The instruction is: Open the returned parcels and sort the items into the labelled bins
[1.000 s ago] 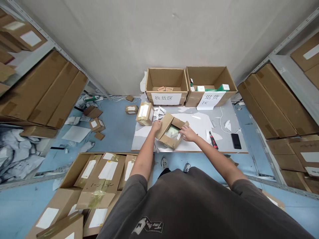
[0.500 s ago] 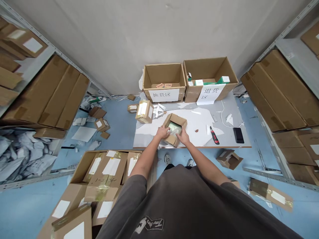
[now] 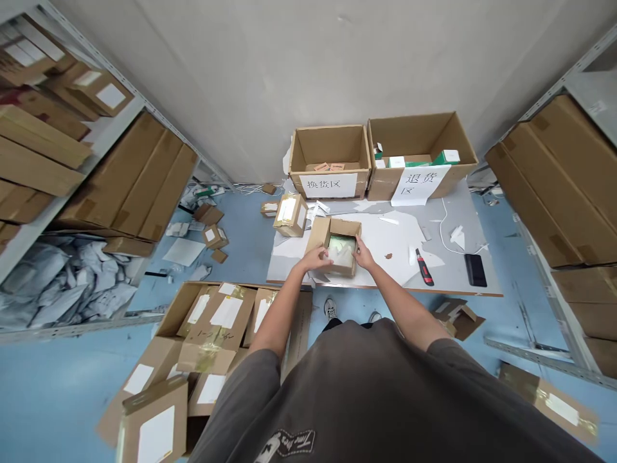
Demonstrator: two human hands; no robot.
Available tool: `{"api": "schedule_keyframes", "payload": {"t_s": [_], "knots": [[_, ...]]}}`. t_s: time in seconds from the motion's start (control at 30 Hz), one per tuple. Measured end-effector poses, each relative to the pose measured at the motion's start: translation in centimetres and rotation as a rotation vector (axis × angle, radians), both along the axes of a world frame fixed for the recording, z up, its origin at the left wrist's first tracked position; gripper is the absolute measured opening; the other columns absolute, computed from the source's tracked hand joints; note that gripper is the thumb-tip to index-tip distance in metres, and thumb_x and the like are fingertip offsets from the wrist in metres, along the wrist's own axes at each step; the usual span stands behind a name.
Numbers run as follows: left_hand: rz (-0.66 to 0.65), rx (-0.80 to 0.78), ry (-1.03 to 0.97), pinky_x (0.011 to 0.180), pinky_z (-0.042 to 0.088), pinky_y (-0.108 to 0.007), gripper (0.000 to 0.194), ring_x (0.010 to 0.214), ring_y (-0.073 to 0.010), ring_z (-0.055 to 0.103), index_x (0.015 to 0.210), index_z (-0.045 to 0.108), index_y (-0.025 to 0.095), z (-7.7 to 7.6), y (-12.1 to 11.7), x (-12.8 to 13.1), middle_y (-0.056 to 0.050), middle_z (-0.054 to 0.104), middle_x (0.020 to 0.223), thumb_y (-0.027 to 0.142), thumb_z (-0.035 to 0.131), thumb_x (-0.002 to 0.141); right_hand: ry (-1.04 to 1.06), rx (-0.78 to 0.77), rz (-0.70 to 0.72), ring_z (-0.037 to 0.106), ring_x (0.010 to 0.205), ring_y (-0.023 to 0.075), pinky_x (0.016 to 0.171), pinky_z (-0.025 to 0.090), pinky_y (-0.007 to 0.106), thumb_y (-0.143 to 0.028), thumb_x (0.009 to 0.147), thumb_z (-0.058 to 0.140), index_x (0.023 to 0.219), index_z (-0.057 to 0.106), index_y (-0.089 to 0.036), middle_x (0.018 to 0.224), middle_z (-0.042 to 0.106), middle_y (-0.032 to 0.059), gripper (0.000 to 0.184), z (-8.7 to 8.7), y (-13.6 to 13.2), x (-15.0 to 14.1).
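A small opened cardboard box (image 3: pixel 343 268) sits near the front edge of the table, a flap folded out on its left. Inside lies something pale green and white under what looks like clear wrap (image 3: pixel 341 246). My left hand (image 3: pixel 315 258) is at the box's left side, fingers curled over the edge by the opening. At the right wall, my right hand (image 3: pixel 363 253) grips the cardboard with the thumb near the rim. A taped box with a white label (image 3: pixel 290 216) stands to the left, beside crumpled white paper.
Two large cartons with paper signs, the left one (image 3: pixel 330 135) and the right one (image 3: pixel 414 125), stand along the back. A red-black utility knife (image 3: pixel 425 268) and black phone (image 3: pixel 475 270) lie at right. Stacked parcels (image 3: pixel 212 328) rise at lower left; shelves flank both sides.
The box has turned and is more upright, its left flap now spread outward. My left hand has shifted from the interior toward the left edge; the whole view has swung slightly left.
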State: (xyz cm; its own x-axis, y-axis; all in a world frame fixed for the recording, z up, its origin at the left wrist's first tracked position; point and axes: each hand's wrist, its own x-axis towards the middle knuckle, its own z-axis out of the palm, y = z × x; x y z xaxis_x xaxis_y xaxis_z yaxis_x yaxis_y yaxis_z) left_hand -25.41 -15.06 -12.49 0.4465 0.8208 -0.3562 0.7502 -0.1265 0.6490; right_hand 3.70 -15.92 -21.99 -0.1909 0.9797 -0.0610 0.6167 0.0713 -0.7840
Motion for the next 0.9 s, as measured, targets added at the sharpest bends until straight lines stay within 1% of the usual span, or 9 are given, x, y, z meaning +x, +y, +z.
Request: {"api": "schedule_keyframes", "payload": {"t_s": [0.1, 0.17, 0.23, 0.33, 0.43, 0.57, 0.67, 0.8, 0.9], "knots": [[-0.08, -0.021, 0.113, 0.131, 0.035, -0.044, 0.122, 0.168, -0.0372, 0.029, 0.165, 0.048, 0.024, -0.4, -1.6, -0.6, -0.02, 0.026, 0.182, 0.062, 0.099, 0.061, -0.001, -0.03, -0.055, 0.031, 0.167, 0.0293, 0.133, 0.034, 0.055, -0.027, 0.095, 0.054, 0.18, 0.012, -0.021, 0.18, 0.034, 0.0102, 0.095, 0.3, -0.7, -0.2], [-0.123, -0.011, 0.247, 0.131, 0.035, -0.046, 0.145, 0.168, -0.0416, 0.026, 0.173, 0.034, 0.025, -1.1, -2.7, 0.0, -0.023, 0.014, 0.184, 0.05, 0.106, 0.05, -0.058, -0.037, -0.066, 0.027, 0.169, 0.0283, 0.134, 0.032, 0.053, -0.026, 0.098, 0.051, 0.18, 0.011, -0.017, 0.181, 0.031, 0.0128, 0.092, 0.5, -1.4, -0.5], [-0.103, 0.065, 0.345, 0.13, 0.035, -0.049, 0.144, 0.168, -0.0437, 0.026, 0.174, 0.032, 0.027, -1.8, -3.9, 1.0, -0.023, 0.012, 0.185, 0.042, 0.107, 0.052, -0.145, -0.057, -0.071, 0.026, 0.169, 0.0276, 0.134, 0.033, 0.051, -0.026, 0.098, 0.05, 0.18, 0.01, -0.017, 0.181, 0.029, 0.0136, 0.092, 1.0, -1.9, -0.8], [-0.029, 0.195, 0.388, 0.129, 0.036, -0.052, 0.124, 0.167, -0.0424, 0.029, 0.174, 0.033, 0.028, -2.8, -5.3, 2.4, -0.022, 0.017, 0.184, 0.034, 0.099, 0.07, -0.302, -0.065, -0.111, 0.028, 0.168, 0.0301, 0.133, 0.034, 0.05, -0.024, 0.095, 0.054, 0.18, 0.012, -0.021, 0.181, 0.028, 0.014, 0.095, 2.2, -1.2, -1.2], [0.031, 0.236, 0.386, 0.127, 0.038, -0.054, 0.113, 0.167, -0.0403, 0.03, 0.175, 0.032, 0.028, -3.3, -6.1, 3.1, -0.02, 0.022, 0.183, 0.025, 0.09, 0.078, -0.493, -0.035, -0.134, 0.025, 0.167, 0.0378, 0.132, 0.028, 0.055, -0.024, 0.093, 0.062, 0.178, 0.022, -0.02, 0.182, 0.025, 0.0185, 0.095, 3.8, 1.8, -1.9], [0.073, 0.26, 0.345, 0.129, 0.036, -0.052, 0.115, 0.167, -0.039, 0.029, 0.176, 0.028, 0.027, -3.9, -6.6, 3.0, -0.018, 0.022, 0.184, 0.02, 0.088, 0.078, -0.679, -0.034, -0.049, 0.023, 0.166, 0.0449, 0.129, 0.023, 0.067, -0.022, 0.09, 0.07, 0.176, 0.028, -0.022, 0.182, 0.023, 0.0225, 0.095, 4.8, 6.8, -3.4], [0.088, 0.253, 0.315, 0.131, 0.034, -0.049, 0.119, 0.168, -0.0373, 0.028, 0.177, 0.024, 0.025, -4.4, -7.0, 2.9, -0.018, 0.022, 0.184, 0.019, 0.089, 0.077, -0.724, 0.014, -0.004, 0.029, 0.162, 0.0458, 0.126, 0.024, 0.07, -0.02, 0.095, 0.062, 0.174, 0.033, -0.021, 0.181, 0.024, 0.0246, 0.084, 4.6, 8.9, -4.1], [0.105, 0.255, 0.296, 0.132, 0.034, -0.048, 0.123, 0.169, -0.0362, 0.026, 0.177, 0.023, 0.023, -4.8, -7.1, 2.9, -0.02, 0.021, 0.184, 0.018, 0.091, 0.074, -0.712, 0.044, 0.073, 0.035, 0.158, 0.0472, 0.125, 0.032, 0.065, -0.018, 0.093, 0.061, 0.169, 0.041, -0.012, 0.18, 0.025, 0.0261, 0.079, 4.9, 9.4, -3.6], [0.124, 0.272, 0.275, 0.131, 0.035, -0.049, 0.124, 0.168, -0.0365, 0.029, 0.177, 0.023, 0.025, -4.7, -7.0, 2.7, -0.019, 0.025, 0.182, 0.021, 0.092, 0.074, -0.629, 0.061, 0.166, 0.04, 0.156, 0.0418, 0.127, 0.036, 0.054, -0.021, 0.094, 0.062, 0.161, 0.053, -0.013, 0.174, 0.042, 0.0218, 0.069, 5.9, 10.0, -2.1]]}}
